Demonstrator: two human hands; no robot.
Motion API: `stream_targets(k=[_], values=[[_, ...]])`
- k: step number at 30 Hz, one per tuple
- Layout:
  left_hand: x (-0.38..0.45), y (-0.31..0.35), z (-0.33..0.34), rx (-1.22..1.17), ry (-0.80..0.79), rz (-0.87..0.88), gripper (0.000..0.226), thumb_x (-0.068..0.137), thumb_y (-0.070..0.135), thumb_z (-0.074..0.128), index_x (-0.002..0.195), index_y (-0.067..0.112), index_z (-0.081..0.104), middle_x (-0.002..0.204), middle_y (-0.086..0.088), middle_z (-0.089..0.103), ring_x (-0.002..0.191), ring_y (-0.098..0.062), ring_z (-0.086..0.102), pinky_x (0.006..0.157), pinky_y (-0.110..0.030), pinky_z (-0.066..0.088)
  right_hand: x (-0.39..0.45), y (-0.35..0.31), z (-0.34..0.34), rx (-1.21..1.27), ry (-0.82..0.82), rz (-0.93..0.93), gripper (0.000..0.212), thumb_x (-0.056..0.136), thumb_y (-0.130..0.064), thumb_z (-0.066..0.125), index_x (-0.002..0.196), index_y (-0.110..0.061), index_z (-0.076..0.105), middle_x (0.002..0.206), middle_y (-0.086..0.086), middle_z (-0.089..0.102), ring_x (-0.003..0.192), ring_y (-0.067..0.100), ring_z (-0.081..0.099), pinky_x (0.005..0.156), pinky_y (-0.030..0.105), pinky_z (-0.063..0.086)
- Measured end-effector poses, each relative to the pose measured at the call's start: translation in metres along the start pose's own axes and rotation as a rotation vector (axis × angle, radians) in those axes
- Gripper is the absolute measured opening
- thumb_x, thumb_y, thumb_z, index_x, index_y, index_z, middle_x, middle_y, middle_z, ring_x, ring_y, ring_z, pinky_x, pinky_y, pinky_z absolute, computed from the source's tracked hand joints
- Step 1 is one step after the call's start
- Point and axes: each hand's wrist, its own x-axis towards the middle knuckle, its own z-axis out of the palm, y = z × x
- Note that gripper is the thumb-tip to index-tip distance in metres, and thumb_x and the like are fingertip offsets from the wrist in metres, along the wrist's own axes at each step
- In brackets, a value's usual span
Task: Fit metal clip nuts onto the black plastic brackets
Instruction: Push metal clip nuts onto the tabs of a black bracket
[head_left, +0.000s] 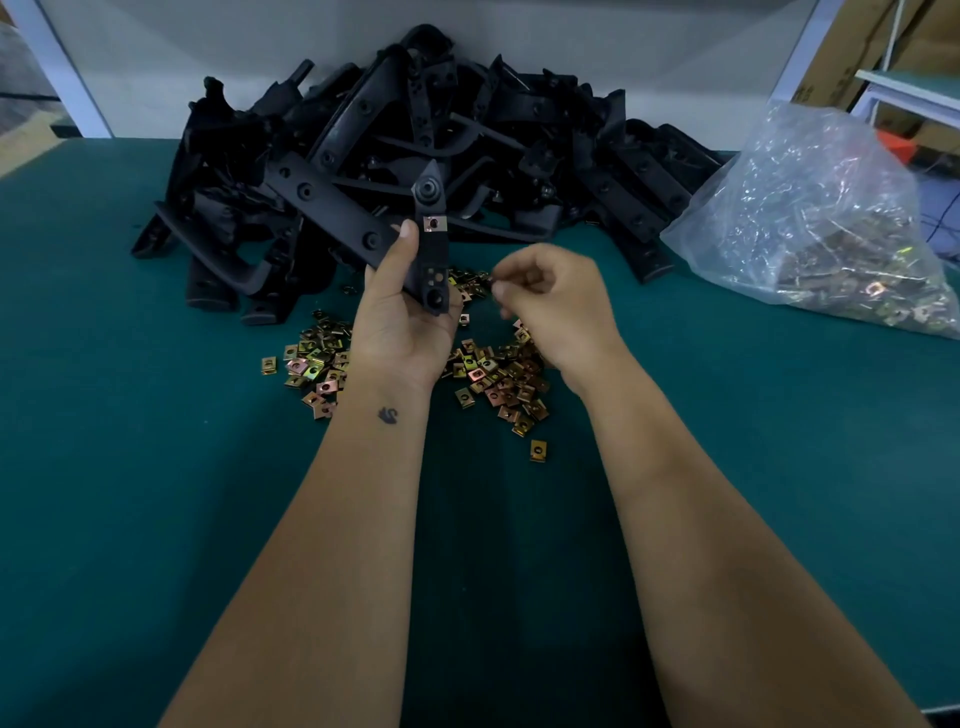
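Bracket (434, 244), black plastic, is gripped upright in the left hand (402, 317) above the loose clip nuts (488, 369) on the green table (156, 467), one nut (432, 224) already seated, while something small and unclear is pinched by the right hand (550, 306).

Plenty of bare green counter (130, 467) on the near left and near right, so a hand can slide in from either side no problem. Far edge is blocked by a big heap of black brackets (415, 140) up against the wall. Back right there's a plastic bag of clips (821, 223) in the way. Middle is littered with loose clip nuts (498, 379), with a small open strip between heap and bag.
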Motion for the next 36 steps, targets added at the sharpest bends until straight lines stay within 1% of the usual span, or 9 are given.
stream_targets(k=[2,5,9,13,16,24,30,33,36], values=[[0.0005,-0.0004,-0.0002,0.009,0.0,-0.002,0.031,0.093,0.02,0.067,0.118,0.014,0.051,0.077,0.001,0.054,0.053,-0.008,0.047,0.048,-0.021,0.041,0.0009,-0.0016,-0.0022,0.259,0.014,0.048,0.019,0.089,0.005,0.064,0.087,-0.014,0.068,0.074,-0.002,0.067,0.066,0.005,0.064,0.063,0.017,0.05],[0.0003,-0.0015,0.0001,0.032,-0.004,-0.003,0.034,0.091,0.021,0.067,0.122,0.014,0.053,0.084,0.002,0.058,0.062,-0.009,0.052,0.052,-0.022,0.046,0.0021,-0.0032,-0.0046,0.565,-0.016,0.088,0.019,0.091,0.009,0.059,0.093,-0.007,0.067,0.08,0.004,0.069,0.076,0.013,0.07,0.072,0.022,0.054],[-0.0008,-0.0025,0.0012,0.045,-0.079,-0.026,0.032,0.091,0.016,0.065,0.121,0.015,0.054,0.094,0.0,0.064,0.073,-0.009,0.061,0.058,-0.021,0.051,0.0021,-0.0051,-0.0045,0.743,-0.045,0.087,0.019,0.09,0.011,0.058,0.095,-0.005,0.066,0.078,0.001,0.069,0.08,0.016,0.071,0.074,0.023,0.055],[-0.0034,-0.0064,0.0021,0.063,-0.213,-0.066,0.016,0.094,0.013,0.059,0.109,0.016,0.055,0.104,-0.004,0.067,0.088,-0.015,0.065,0.067,-0.024,0.054,0.0014,-0.0063,-0.0042,0.788,-0.067,0.085,0.019,0.09,0.01,0.058,0.097,-0.007,0.066,0.08,0.001,0.069,0.077,0.015,0.07,0.07,0.024,0.055],[-0.0043,-0.0073,0.0027,0.063,-0.238,-0.072,0.01,0.096,0.012,0.056,0.105,0.016,0.054,0.103,-0.005,0.067,0.088,-0.016,0.065,0.07,-0.024,0.054,0.0016,-0.0057,-0.0039,0.817,-0.07,0.097,0.02,0.09,0.011,0.057,0.097,-0.006,0.065,0.081,0.003,0.068,0.075,0.014,0.069,0.068,0.022,0.055],[-0.0067,-0.0064,0.0049,0.008,-0.239,-0.087,0.02,0.092,0.007,0.057,0.11,0.014,0.053,0.106,-0.01,0.065,0.088,-0.02,0.064,0.068,-0.026,0.056,0.0041,-0.0027,-0.0013,0.835,-0.071,0.083,0.024,0.087,0.018,0.054,0.091,-0.001,0.069,0.083,0.008,0.069,0.076,0.013,0.068,0.074,0.022,0.055],[-0.0064,-0.0071,0.0048,0.013,-0.204,-0.088,0.016,0.096,0.006,0.056,0.11,0.013,0.052,0.11,-0.01,0.062,0.092,-0.02,0.062,0.066,-0.028,0.055,0.0049,-0.0039,-0.0014,0.883,-0.037,0.062,0.023,0.086,0.014,0.057,0.082,-0.002,0.072,0.077,0.007,0.072,0.076,0.014,0.067,0.073,0.02,0.054],[-0.0059,-0.0076,0.0052,0.018,-0.2,-0.08,0.02,0.097,0.007,0.055,0.116,0.012,0.048,0.114,-0.011,0.06,0.094,-0.021,0.061,0.065,-0.027,0.055,0.0043,-0.0036,-0.0021,0.859,-0.036,0.065,0.022,0.085,0.016,0.058,0.087,-0.003,0.07,0.078,0.005,0.07,0.077,0.013,0.066,0.073,0.02,0.053],[-0.0054,-0.0077,0.0056,0.006,-0.201,-0.074,0.02,0.098,0.006,0.053,0.116,0.012,0.049,0.111,-0.01,0.061,0.09,-0.02,0.062,0.066,-0.027,0.055,0.0038,-0.0037,-0.0028,0.799,-0.044,0.078,0.029,0.085,0.018,0.055,0.098,-0.006,0.066,0.08,0.002,0.069,0.076,0.01,0.065,0.071,0.02,0.052]])
